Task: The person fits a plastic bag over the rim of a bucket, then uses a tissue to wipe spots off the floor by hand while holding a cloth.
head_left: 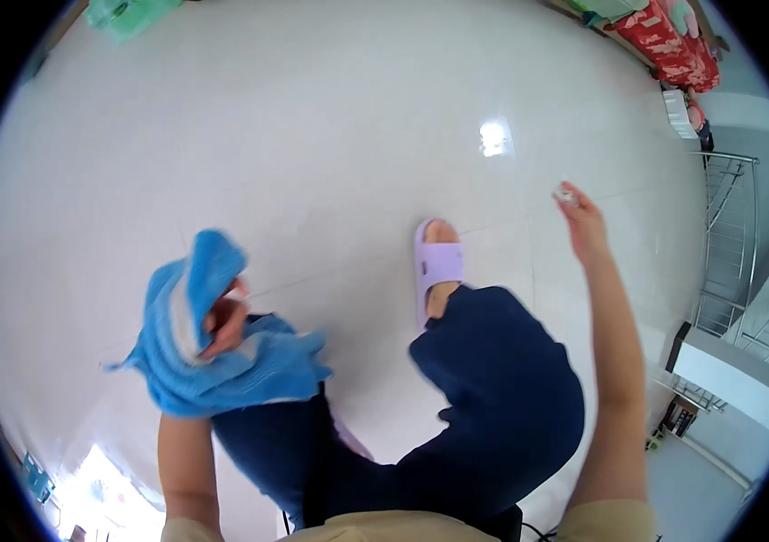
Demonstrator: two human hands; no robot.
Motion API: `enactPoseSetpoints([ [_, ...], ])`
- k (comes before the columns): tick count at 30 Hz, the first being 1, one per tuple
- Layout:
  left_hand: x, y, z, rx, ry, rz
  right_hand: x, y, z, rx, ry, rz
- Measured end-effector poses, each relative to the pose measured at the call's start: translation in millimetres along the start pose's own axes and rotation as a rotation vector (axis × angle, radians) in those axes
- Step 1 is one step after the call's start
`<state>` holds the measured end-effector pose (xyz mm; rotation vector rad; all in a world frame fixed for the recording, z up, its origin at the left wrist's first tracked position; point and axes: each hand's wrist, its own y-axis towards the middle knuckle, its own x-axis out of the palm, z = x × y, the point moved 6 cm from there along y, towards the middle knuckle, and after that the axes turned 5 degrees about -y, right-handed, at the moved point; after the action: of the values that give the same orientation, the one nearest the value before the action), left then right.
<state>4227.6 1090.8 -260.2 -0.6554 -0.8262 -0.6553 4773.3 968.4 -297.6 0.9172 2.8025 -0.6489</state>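
A blue towel with a white stripe (163,316) is bunched over my left hand (227,327), whose fingers curl around its folds. Part of the cloth drapes above my left thigh. Out to the right, my right hand (586,224) is closed in a pinch on a small whitish, crumpled-looking thing (567,194). Its kind is too small to make out. Below the hands are my dark blue trousers (502,388) and a lilac slipper (443,262) on my foot.
Glossy pale floor tiles (330,135) spread ahead. A green plastic bag (127,16) lies at the far left. Red patterned fabric (669,45) and a white basket (679,113) stand at the far right, near a metal railing (727,235).
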Motion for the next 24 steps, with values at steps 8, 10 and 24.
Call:
enactPoseSetpoints([
  [8, -63, 10, 25, 0.116, -0.093, 0.178, -51, 187, 145, 0.049, -0.555, 0.512],
  [10, -56, 38, 31, 0.1, -0.044, 0.195, -55, 215, 145, -0.169, -0.976, 0.721],
  [24, -79, 37, 23, 0.24, 0.096, 0.599, 99, 176, 76, -0.512, -0.593, 0.36],
])
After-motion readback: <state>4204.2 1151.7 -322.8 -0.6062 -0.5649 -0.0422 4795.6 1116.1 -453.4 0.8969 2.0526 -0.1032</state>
